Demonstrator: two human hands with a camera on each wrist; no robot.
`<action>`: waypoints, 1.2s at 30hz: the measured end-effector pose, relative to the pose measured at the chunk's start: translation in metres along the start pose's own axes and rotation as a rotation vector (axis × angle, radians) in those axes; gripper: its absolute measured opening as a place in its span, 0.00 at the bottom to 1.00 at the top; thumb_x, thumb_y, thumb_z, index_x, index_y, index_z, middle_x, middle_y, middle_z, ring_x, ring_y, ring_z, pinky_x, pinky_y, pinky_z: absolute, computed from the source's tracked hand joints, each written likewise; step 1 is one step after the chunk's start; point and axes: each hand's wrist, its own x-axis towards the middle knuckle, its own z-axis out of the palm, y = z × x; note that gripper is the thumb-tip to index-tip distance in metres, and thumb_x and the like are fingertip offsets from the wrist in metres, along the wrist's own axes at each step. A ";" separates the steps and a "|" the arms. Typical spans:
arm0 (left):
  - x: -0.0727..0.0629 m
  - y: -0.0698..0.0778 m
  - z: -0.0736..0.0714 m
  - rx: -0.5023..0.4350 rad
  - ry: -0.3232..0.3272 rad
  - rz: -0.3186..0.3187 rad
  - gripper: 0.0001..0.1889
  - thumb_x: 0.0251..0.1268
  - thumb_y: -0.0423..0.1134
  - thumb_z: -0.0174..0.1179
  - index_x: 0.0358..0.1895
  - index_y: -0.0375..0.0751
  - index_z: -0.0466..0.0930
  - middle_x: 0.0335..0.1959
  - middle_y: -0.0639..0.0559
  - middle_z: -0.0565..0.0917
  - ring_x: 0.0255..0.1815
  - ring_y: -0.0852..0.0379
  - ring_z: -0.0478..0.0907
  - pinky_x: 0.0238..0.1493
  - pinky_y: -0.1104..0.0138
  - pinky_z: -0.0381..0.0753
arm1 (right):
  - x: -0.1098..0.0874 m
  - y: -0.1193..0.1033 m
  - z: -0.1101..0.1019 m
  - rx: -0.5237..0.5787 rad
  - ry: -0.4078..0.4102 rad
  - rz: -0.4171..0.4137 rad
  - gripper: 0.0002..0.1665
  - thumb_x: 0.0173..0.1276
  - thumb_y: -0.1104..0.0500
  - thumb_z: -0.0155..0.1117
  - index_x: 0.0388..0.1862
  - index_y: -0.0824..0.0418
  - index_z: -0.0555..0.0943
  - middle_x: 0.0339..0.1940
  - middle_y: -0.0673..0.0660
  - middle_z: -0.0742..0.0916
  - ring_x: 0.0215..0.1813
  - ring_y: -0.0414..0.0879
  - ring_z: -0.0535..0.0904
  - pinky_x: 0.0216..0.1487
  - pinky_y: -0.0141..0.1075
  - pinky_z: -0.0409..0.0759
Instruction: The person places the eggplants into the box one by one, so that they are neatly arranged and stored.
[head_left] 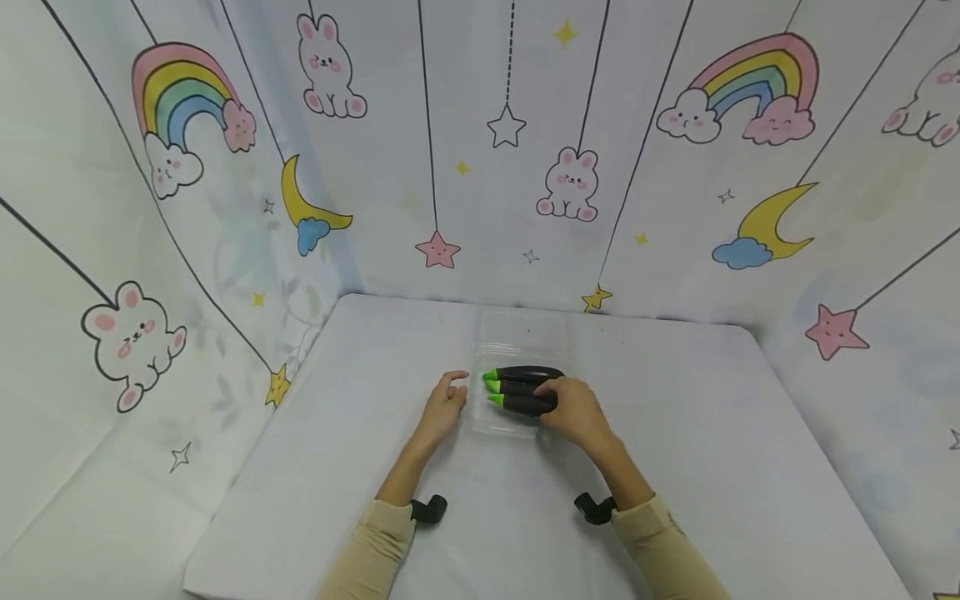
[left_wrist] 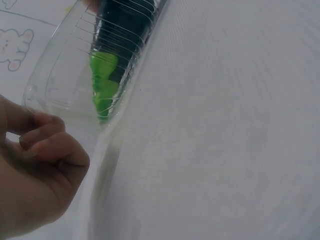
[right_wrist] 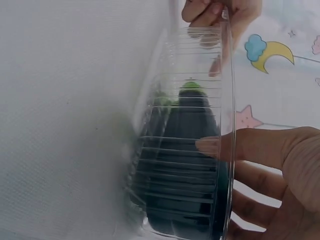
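Three dark eggplants with bright green stem ends lie side by side in a clear plastic container (head_left: 504, 428), green ends to the left. The nearest eggplant (head_left: 519, 404) is gripped near its right end by my right hand (head_left: 579, 414), thumb on the near side and fingers over the top. The middle eggplant (head_left: 513, 387) and the far eggplant (head_left: 528, 372) lie just beyond it. My left hand (head_left: 442, 410) stays beside the container's left end, fingers loosely bent, with fingertips right at the rim in the left wrist view. Ribbed walls of the container (right_wrist: 192, 60) show in the right wrist view.
The container's clear lid (head_left: 522, 329) lies folded back behind it. A white cloth covers the table (head_left: 675, 400). Printed curtains (head_left: 480, 192) with rabbits, rainbows and stars stand behind and at both sides. A black wrist mount (head_left: 594, 508) sits on each forearm.
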 end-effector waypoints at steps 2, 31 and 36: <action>0.001 -0.001 0.000 -0.002 -0.004 -0.006 0.20 0.85 0.38 0.49 0.72 0.37 0.69 0.24 0.55 0.70 0.21 0.60 0.63 0.24 0.69 0.65 | 0.000 0.001 0.001 0.000 0.000 -0.001 0.23 0.48 0.66 0.81 0.47 0.60 0.90 0.49 0.60 0.89 0.57 0.61 0.83 0.62 0.57 0.78; 0.002 0.004 -0.001 0.001 -0.026 -0.028 0.21 0.85 0.39 0.49 0.74 0.38 0.68 0.23 0.54 0.71 0.21 0.60 0.63 0.23 0.70 0.66 | 0.007 0.010 -0.007 0.067 -0.073 0.021 0.17 0.56 0.56 0.85 0.45 0.56 0.92 0.41 0.52 0.88 0.46 0.49 0.84 0.48 0.48 0.83; 0.002 0.008 -0.006 0.048 -0.041 -0.043 0.24 0.84 0.40 0.51 0.75 0.35 0.66 0.29 0.46 0.77 0.25 0.58 0.67 0.26 0.68 0.68 | 0.010 0.024 -0.013 0.167 0.052 0.013 0.14 0.64 0.53 0.80 0.46 0.57 0.91 0.43 0.54 0.89 0.47 0.52 0.86 0.47 0.48 0.85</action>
